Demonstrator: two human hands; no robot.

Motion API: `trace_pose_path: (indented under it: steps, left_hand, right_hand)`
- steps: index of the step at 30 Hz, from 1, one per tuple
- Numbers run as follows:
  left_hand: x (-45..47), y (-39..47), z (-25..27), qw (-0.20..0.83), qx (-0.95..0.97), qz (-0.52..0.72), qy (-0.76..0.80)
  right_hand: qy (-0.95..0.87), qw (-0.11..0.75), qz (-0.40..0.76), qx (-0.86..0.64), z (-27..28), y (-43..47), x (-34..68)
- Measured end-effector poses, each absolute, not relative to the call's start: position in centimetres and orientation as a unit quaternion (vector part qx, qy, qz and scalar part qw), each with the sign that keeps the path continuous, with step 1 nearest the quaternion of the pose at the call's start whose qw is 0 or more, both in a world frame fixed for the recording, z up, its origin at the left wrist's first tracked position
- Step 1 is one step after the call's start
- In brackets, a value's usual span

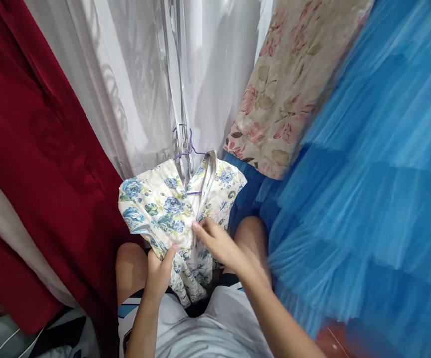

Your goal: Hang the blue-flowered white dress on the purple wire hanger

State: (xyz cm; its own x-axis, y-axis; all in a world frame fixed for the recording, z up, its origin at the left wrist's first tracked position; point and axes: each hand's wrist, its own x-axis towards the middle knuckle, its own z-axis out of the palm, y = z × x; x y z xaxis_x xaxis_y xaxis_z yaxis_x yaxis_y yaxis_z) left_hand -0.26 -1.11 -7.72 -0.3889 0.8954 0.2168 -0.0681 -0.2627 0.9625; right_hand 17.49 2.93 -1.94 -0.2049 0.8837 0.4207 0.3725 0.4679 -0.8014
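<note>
A white dress [170, 199] with blue and yellow flowers hangs in front of me on a purple hanger [192, 144]. Its neckline lies open at the middle, and the skirt falls in folds between my knees. With the thumb in front and the fingers behind the cloth, my left hand [159, 268] pinches the dress at its left side, below the sleeve. My right hand [215, 238] closes thumb and fingers on the edge of the front opening, just below the neckline. Some of its fingertips are hidden by the cloth.
White sheer curtains [215, 74] with hanging ribbons [178, 64] are behind the dress. Dark red fabric [51, 139] drapes on the left. To the right hang a pink floral cloth [275, 99] and a layered blue tulle skirt [368, 199]. A cable [6, 343] shows at lower left.
</note>
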Motion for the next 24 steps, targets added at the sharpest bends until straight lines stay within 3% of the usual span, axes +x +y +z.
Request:
trace_pose_path:
  steps: [7, 11, 13, 18, 24]
  left_hand:
    - [-0.6, -1.1, -7.9, 0.303, 0.426, 0.697, 0.490]
    - [0.9, -1.4, -8.1, -0.011, 0.427, 0.773, 0.468]
    - [2.5, -1.2, -8.3, -0.090, 0.498, 0.724, 0.468]
    - [6.1, 1.0, -8.9, 0.073, 0.639, 0.595, 0.482]
    - [5.4, 1.5, -7.7, 0.086, 0.717, 0.505, 0.473]
  right_hand:
    - [-0.610, 0.547, 0.469, -0.330, -4.5, 3.3, 15.3]
    - [-0.543, 0.596, 0.485, -0.340, -4.8, 2.1, 16.8]
    - [-0.547, 0.582, 0.495, -0.342, -4.9, 1.6, 17.3]
    - [-0.578, 0.521, 0.536, -0.328, -4.2, 1.2, 17.5]
    - [-0.518, 0.559, 0.564, -0.319, -0.6, 4.3, 18.3]
